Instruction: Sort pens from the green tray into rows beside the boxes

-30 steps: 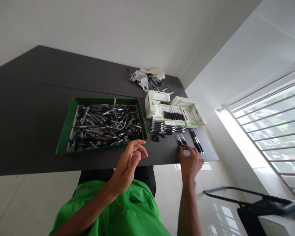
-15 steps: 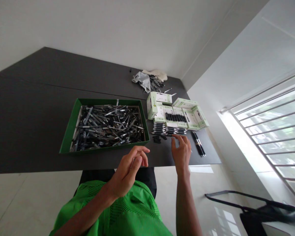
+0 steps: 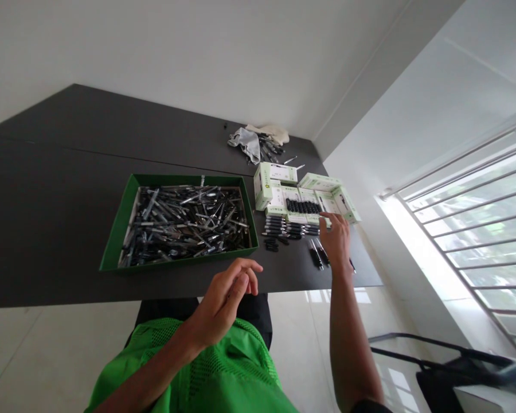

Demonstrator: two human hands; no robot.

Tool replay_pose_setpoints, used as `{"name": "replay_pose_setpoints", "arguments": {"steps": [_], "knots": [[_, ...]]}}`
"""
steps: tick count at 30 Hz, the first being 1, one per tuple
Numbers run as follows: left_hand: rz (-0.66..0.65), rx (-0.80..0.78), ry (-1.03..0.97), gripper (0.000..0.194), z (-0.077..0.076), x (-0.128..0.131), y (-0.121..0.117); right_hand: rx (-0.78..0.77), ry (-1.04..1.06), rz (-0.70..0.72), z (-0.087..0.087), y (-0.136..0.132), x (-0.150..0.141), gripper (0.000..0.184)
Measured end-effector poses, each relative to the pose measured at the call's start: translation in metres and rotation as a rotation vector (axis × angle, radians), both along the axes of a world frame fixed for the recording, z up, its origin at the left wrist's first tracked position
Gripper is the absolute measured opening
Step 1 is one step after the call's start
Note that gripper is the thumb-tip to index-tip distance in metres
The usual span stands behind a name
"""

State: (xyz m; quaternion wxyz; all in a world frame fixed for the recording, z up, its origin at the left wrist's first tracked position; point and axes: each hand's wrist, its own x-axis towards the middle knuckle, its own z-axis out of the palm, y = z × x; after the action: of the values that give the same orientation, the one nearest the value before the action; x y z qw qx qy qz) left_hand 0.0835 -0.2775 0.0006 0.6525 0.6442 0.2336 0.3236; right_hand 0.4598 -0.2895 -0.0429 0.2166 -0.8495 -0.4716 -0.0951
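My left hand (image 3: 230, 298) hovers in front of the table edge, fingers loosely bent and apart, holding nothing. My right hand (image 3: 336, 236) reaches over the right part of the table. Its thumb and forefinger are parted near the front of the pale green and white boxes (image 3: 276, 198); nothing shows between them. Beside it lie stacked black pens (image 3: 275, 223) in rows and a row of black pen parts (image 3: 303, 206) on the boxes. Loose pens (image 3: 316, 256) lie left of my right wrist; another pen (image 3: 353, 265) is partly hidden behind it. Small black pieces (image 3: 272, 245) lie nearer the tray.
A green tray (image 3: 105, 252) full of jumbled pens (image 3: 189, 221) stands left of centre. Behind the boxes are a grey cloth (image 3: 247, 143), a cream cloth (image 3: 275, 133) and more pens (image 3: 270, 149). The wall (image 3: 176, 57) borders the dark table (image 3: 47, 201).
My right hand has moved right and forward, from the front of the pen rows to the boxes' right front. Loose pens left of its wrist now show. My left hand stays put.
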Motion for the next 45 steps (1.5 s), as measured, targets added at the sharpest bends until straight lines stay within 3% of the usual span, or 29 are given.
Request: {"name": "replay_pose_setpoints", "arguments": {"steps": [3,7,19,26,32,35,38,41,45], "knots": [[0.009,0.015,-0.002,0.035,0.001,-0.001,-0.001,-0.108,0.014,-0.119,0.000,0.019,0.022,0.042],[0.015,0.023,0.007,0.035,0.001,-0.003,0.001,-0.167,0.013,-0.172,0.003,0.033,0.038,0.038],[0.021,0.059,0.057,0.030,-0.001,-0.002,0.004,-0.266,0.037,-0.331,0.010,0.041,0.029,0.033],[0.017,0.096,0.081,0.027,-0.006,0.000,0.006,-0.249,0.080,-0.358,0.015,0.035,0.022,0.039],[-0.022,0.118,0.101,0.028,-0.008,0.005,0.004,-0.159,0.096,-0.456,0.028,0.013,0.011,0.038],[-0.035,0.114,0.115,0.029,-0.009,0.009,0.004,0.026,0.112,-0.431,0.035,-0.005,-0.016,0.037],[-0.015,0.137,0.164,0.035,-0.013,0.015,0.006,0.254,0.338,-0.242,0.034,-0.027,-0.070,0.036],[0.007,0.196,0.218,0.037,-0.017,0.020,0.006,0.231,0.716,0.073,0.027,-0.046,-0.137,0.037],[0.068,0.235,0.201,0.028,-0.022,0.019,0.002,0.150,0.850,0.326,0.021,-0.060,-0.202,0.017]]}}
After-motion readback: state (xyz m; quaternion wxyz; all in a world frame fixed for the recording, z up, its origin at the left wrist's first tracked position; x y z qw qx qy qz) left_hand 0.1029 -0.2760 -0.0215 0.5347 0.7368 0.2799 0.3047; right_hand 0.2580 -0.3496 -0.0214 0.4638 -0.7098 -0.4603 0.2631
